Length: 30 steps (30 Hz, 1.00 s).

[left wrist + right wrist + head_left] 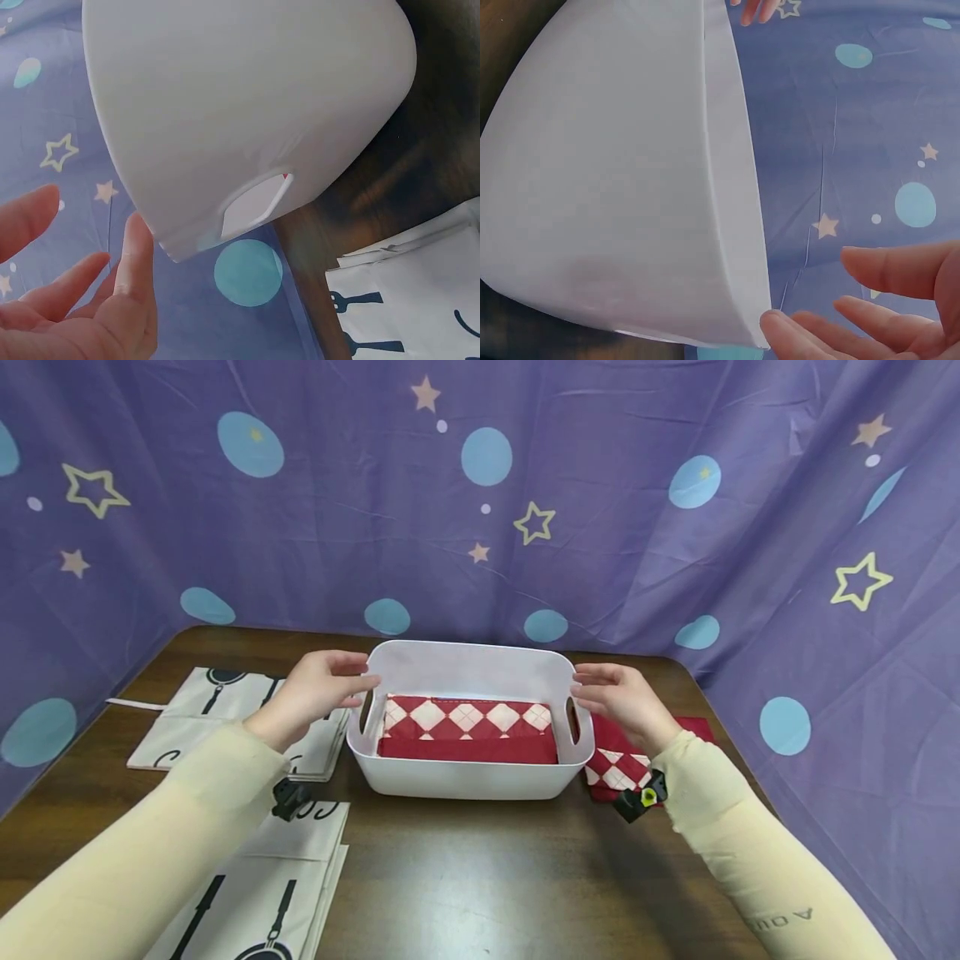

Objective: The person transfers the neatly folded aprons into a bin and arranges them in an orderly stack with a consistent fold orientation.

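Note:
A white plastic basket (pixel 465 781) with a handle slot in each end stands in the middle of the table. Inside lies a folded red cloth (pixel 468 749) with a band of white diamonds. My left hand (pixel 318 689) is at the basket's left end, fingers loosely extended, a fingertip right at the rim in the left wrist view. At the opposite end, my right hand (pixel 626 702) has its fingers spread from the thumb, one fingertip close by the basket's corner in the right wrist view. Neither hand grips anything.
Another folded red diamond-patterned cloth (pixel 618 768) lies right of the basket, partly behind my right hand. To the left are folded white cloths (pixel 195 727) printed with black kitchen tools, with more (pixel 255 885) nearer me. A purple curtain (pixel 600 585) hangs behind the table (pixel 480 868).

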### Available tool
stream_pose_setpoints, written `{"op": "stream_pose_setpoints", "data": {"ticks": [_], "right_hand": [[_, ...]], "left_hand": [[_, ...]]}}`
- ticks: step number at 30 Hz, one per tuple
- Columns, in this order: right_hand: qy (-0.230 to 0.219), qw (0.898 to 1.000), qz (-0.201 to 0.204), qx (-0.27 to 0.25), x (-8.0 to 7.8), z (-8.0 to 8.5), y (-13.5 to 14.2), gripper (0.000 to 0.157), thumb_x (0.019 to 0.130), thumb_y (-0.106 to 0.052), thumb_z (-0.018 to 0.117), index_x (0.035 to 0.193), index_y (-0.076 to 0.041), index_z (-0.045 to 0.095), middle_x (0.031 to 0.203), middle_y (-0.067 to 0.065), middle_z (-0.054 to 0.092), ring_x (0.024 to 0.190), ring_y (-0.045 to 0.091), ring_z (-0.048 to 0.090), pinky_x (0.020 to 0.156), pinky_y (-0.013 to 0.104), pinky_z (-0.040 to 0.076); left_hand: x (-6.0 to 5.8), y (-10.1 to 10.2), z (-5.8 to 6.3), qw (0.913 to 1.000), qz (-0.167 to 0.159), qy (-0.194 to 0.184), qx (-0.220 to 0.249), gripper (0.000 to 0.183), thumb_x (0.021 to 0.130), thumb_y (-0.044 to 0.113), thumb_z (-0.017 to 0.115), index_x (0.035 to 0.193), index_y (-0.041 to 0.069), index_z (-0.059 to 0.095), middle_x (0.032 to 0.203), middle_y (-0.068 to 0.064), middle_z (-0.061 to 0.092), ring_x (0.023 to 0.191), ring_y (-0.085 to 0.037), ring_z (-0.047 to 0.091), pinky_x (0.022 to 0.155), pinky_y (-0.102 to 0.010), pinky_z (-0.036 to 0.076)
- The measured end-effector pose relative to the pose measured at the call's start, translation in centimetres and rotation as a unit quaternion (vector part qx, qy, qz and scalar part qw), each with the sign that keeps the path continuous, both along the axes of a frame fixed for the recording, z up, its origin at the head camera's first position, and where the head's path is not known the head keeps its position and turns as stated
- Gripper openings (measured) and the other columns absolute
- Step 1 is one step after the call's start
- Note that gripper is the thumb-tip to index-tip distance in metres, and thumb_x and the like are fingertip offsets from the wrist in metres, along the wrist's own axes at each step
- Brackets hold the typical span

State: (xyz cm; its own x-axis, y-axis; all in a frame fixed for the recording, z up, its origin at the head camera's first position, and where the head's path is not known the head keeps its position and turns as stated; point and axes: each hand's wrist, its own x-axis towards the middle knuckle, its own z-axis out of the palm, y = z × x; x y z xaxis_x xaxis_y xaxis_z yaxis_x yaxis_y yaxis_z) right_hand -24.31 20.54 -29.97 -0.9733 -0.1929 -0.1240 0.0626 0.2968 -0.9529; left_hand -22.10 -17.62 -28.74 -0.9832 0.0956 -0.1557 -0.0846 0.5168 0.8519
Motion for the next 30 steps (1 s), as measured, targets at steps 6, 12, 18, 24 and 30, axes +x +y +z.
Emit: {"op": "stream_pose_setpoints", "data": {"ticks": [6,12,18,24,30], "right_hand": [[0.010,1.000,-0.007,-0.021,0.3,0.0,-0.4,0.055,0.097,-0.006,0.057,0.147,0.008,0.038,0.148,0.028,0.044,0.126,0.026,0.056,0.107,0.035,0.046],[0.022,0.998,-0.014,-0.049,0.6,0.1,-0.7,0.054,0.099,-0.009,0.056,0.146,0.009,0.038,0.144,0.030,0.048,0.095,0.003,0.067,0.100,0.032,0.051],[0.036,0.996,-0.017,-0.076,1.0,0.3,-0.8,0.051,0.101,-0.010,0.052,0.146,0.009,0.039,0.143,0.031,0.048,0.095,0.007,0.070,0.096,0.031,0.054],[0.043,0.996,-0.014,-0.079,1.6,0.7,-1.2,0.049,0.102,-0.012,0.052,0.145,0.007,0.041,0.143,0.030,0.050,0.095,0.008,0.071,0.094,0.029,0.055],[0.057,0.994,-0.003,-0.092,2.2,0.7,-1.7,0.047,0.101,-0.011,0.052,0.143,0.008,0.043,0.140,0.031,0.052,0.097,0.012,0.071,0.091,0.027,0.057]], "left_hand": [[0.3,-0.1,0.1,0.9997,-0.005,0.011,0.019,0.064,0.099,0.021,0.061,0.150,-0.006,0.034,0.148,-0.027,0.044,0.130,-0.038,0.053,0.095,-0.036,0.052],[1.0,-0.4,0.5,0.9985,-0.012,0.037,0.038,0.063,0.098,0.021,0.063,0.149,-0.004,0.037,0.147,-0.027,0.046,0.129,-0.038,0.054,0.089,-0.028,0.056],[2.0,-0.7,1.2,0.9982,-0.016,0.048,0.032,0.059,0.097,0.021,0.063,0.147,-0.002,0.042,0.147,-0.024,0.048,0.127,-0.036,0.055,0.087,-0.025,0.057],[2.8,-0.8,1.7,0.9980,-0.024,0.056,0.018,0.058,0.097,0.023,0.064,0.145,-0.001,0.045,0.141,-0.024,0.054,0.120,-0.031,0.060,0.085,-0.023,0.058],[3.4,-0.8,2.1,0.9979,-0.031,0.056,0.004,0.058,0.097,0.027,0.065,0.145,0.001,0.046,0.139,-0.023,0.056,0.121,-0.033,0.060,0.086,-0.025,0.058]]}}
